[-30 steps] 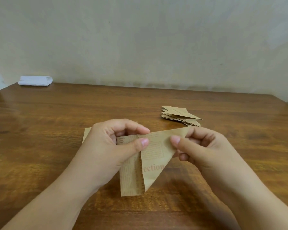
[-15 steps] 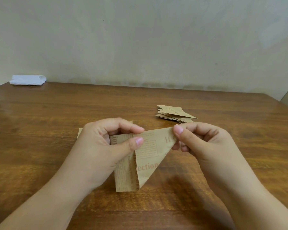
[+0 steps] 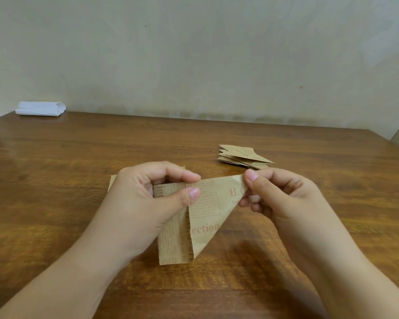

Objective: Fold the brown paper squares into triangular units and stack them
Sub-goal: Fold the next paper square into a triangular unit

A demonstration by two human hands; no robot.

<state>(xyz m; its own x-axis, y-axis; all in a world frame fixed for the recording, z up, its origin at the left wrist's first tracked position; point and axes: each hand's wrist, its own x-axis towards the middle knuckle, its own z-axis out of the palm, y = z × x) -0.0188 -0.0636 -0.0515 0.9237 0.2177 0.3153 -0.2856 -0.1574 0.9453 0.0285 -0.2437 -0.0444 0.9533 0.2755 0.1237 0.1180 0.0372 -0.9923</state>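
Brown paper sheet (image 3: 203, 215) mid-fold, centre frame.
Your left hand (image 3: 148, 199) pinches its top edge, your right hand (image 3: 279, 194) pinches the right corner; folded stack (image 3: 242, 156) sits upper right.

A plain room, likely a home. A wooden table (image 3: 78, 169) stands against a bare, stained wall (image 3: 194, 54). A folded white cloth (image 3: 40, 108) lies at its far corner.
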